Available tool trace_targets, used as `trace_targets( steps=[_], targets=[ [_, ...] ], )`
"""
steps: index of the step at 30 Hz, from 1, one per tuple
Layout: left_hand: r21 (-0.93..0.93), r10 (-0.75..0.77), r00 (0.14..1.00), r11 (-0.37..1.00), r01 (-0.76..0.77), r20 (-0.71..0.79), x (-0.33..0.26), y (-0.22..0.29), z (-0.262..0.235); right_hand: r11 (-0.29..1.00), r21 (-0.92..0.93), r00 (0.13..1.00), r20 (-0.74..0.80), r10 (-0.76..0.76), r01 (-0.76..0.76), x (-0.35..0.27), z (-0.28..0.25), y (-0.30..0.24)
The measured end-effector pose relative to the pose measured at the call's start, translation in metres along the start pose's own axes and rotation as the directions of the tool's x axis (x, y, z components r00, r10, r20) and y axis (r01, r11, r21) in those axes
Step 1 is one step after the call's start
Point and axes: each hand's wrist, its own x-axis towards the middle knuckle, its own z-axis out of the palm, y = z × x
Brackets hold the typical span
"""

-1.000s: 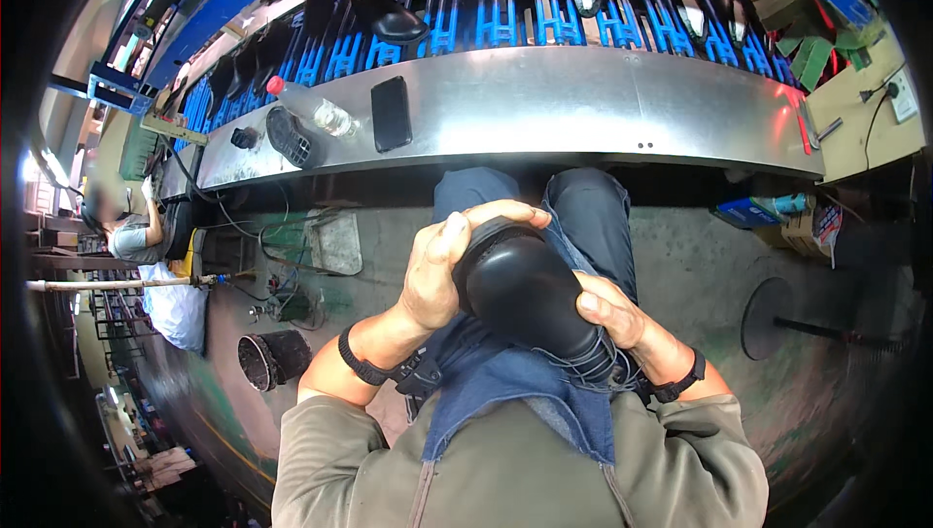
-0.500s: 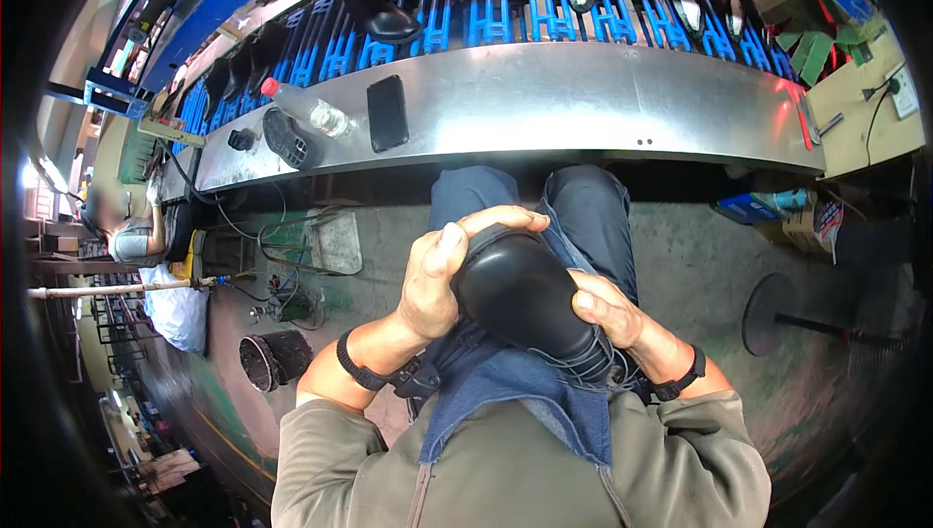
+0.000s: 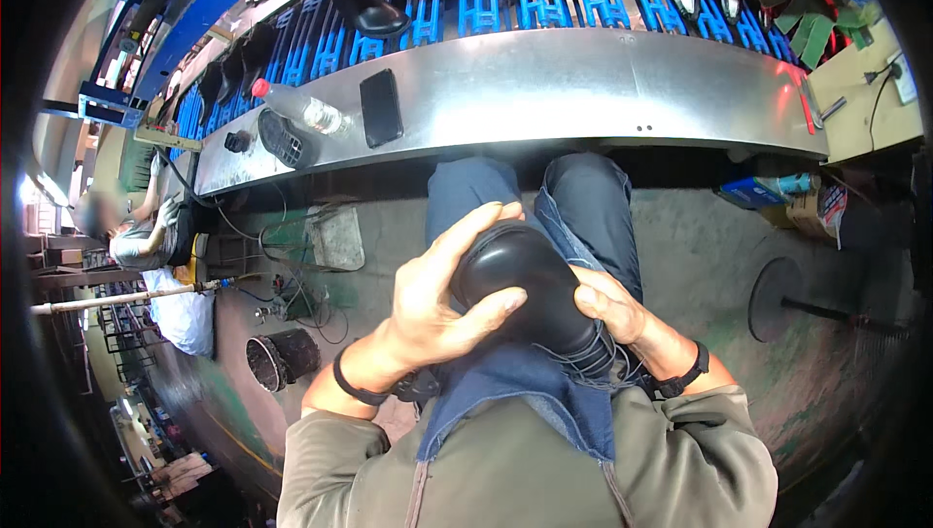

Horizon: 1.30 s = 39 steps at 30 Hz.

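Observation:
A black lace-up shoe (image 3: 520,261) lies tilted over my lap, its rounded toe up and to the left and its loose laces at the lower right. My left hand (image 3: 437,299) grips the toe end, with the thumb pressed on the smooth upper and the fingers around the far edge. On the shoe's other side, my right hand (image 3: 610,306) holds it near the laces, the thumb on top and the other fingers mostly hidden. A dark blue apron (image 3: 505,392) spreads underneath.
Ahead runs a steel ledge (image 3: 525,90) with a phone (image 3: 381,108), a clear bottle (image 3: 306,108) and a black sole (image 3: 282,137). Behind it, a blue-slatted conveyor (image 3: 481,3) carries several shoes. A bucket (image 3: 282,358) stands left; a co-worker (image 3: 146,236) is farther left.
My left thumb has moved from the toe's edge onto the top of the shoe. My right hand keeps its hold. The co-worker's arm has shifted.

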Motion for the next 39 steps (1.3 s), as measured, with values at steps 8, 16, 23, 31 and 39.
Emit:
trace_targets(
  steps=[8,16,23,31,39],
  targets=[
    [-0.268,-0.228,0.965,0.945,0.188,-0.127,-0.025,-0.036,0.037,0.999,0.051,0.993,-0.115,0.004,0.001,0.001,-0.002,0.010],
    [-0.805,-0.331,0.940,0.532,0.262,0.088,0.002,-0.069,-0.023,0.582,-0.796,0.986,-0.151,0.075,-0.166,0.022,0.039,-0.078],
    [-0.827,-0.375,0.906,0.435,0.357,0.194,0.001,-0.070,0.003,0.488,-0.845,0.909,-0.006,-0.417,0.218,0.075,0.017,-0.078],
    [-0.843,-0.451,0.883,0.419,0.336,0.127,-0.007,-0.090,0.014,0.394,-0.878,0.825,0.001,-0.565,0.271,0.009,0.013,0.001],
    [-0.871,-0.516,0.845,0.345,0.351,0.137,0.040,-0.056,0.013,-0.099,-0.816,0.465,0.419,-0.780,0.570,0.020,0.001,-0.031]
  ],
)
